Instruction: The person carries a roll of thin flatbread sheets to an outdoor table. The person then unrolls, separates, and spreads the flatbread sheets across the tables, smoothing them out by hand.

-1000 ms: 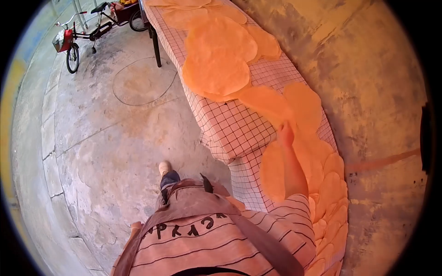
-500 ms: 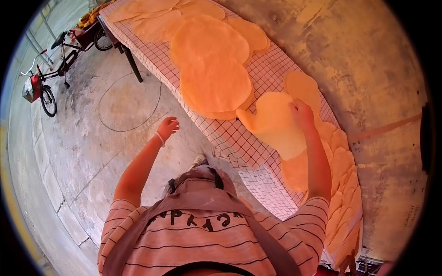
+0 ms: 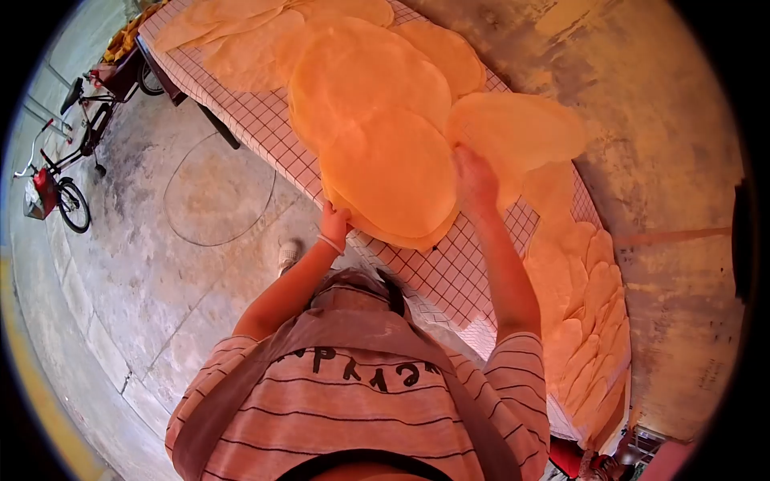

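Note:
A pile of thin, round, pale-orange sheets [image 3: 389, 176], looking like flat pancakes, lies on the checked tablecloth. My left hand [image 3: 335, 222] is at the pile's near-left edge, its fingers closed on the rim of a sheet. At the right edge of the same pile is my right hand [image 3: 476, 178], fingers pinched together on the rim; its fingertips are partly hidden. Just beyond that hand a loose round sheet [image 3: 521, 132] lies spread, reaching past the table's far edge. I cannot tell how many layers either hand holds.
Overlapping sheets [image 3: 573, 321] cover the table's right end, and more sheets [image 3: 249, 48] lie at its far left. A bicycle [image 3: 68, 172] stands on the concrete floor at left. A thin hoop-like ring [image 3: 166, 196] shows on the floor.
My left hand has moved from the air onto the pile's near edge. My right hand has gone left to the pile, and the sheet it held appears laid out farther back.

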A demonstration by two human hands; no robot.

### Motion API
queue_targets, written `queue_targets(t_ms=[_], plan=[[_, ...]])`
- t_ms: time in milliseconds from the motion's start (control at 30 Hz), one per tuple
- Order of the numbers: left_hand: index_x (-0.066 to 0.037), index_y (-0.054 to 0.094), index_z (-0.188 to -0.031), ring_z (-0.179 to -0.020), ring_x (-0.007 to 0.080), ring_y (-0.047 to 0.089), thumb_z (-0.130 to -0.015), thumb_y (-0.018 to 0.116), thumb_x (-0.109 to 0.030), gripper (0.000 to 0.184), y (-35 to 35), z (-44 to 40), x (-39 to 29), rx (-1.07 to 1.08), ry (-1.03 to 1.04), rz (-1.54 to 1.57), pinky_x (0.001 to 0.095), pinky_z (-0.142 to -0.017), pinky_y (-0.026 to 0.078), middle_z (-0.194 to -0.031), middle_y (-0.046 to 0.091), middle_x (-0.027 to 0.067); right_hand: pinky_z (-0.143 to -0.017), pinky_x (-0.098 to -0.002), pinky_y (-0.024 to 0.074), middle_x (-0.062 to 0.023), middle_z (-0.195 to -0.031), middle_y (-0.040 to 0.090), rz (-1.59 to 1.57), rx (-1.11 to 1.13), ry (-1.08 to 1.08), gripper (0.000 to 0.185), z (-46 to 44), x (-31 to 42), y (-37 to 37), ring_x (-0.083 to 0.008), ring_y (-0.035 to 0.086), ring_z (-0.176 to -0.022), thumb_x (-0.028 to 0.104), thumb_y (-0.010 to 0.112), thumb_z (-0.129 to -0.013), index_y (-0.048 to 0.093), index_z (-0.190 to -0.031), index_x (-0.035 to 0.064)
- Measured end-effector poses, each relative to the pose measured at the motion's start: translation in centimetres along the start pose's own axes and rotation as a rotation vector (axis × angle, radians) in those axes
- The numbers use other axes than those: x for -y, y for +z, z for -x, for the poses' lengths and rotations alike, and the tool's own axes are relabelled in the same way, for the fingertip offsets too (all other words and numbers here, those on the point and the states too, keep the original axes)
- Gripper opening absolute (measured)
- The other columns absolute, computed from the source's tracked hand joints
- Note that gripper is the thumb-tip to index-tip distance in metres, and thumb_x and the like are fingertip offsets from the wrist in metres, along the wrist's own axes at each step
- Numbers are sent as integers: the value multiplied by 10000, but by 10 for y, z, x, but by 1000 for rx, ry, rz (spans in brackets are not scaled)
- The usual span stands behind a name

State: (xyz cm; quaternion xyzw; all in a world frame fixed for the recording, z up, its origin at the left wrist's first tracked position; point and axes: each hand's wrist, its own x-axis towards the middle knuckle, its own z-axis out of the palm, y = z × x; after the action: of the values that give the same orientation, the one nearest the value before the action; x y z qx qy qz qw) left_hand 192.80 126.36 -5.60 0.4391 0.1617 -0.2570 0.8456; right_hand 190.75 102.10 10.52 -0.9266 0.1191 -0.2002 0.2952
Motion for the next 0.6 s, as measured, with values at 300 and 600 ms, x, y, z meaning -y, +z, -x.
queue_targets(t_ms=[300, 600], plan=[[-34, 502, -1076, -640, 98, 582, -840, 560, -112, 255, -2, -23, -59, 554, -24, -373, 217, -492, 444, -847, 617, 31, -752, -377, 462, -181, -862, 611, 176, -100, 174, 355, 78, 97, 119, -334, 578, -852, 285, 607, -789, 573, -982, -11], [-22, 485, -1113, -720, 149, 612, -822, 546, -61, 300, -85, -66, -108, 309, -232, -350, 264, -580, 499, -945, 617, 67, -809, -335, 479, -96, -1109, 571, -932, -642, 976, 382, 86, -60, -41, -217, 562, -971, 179, 582, -835, 507, -1147, -28]])
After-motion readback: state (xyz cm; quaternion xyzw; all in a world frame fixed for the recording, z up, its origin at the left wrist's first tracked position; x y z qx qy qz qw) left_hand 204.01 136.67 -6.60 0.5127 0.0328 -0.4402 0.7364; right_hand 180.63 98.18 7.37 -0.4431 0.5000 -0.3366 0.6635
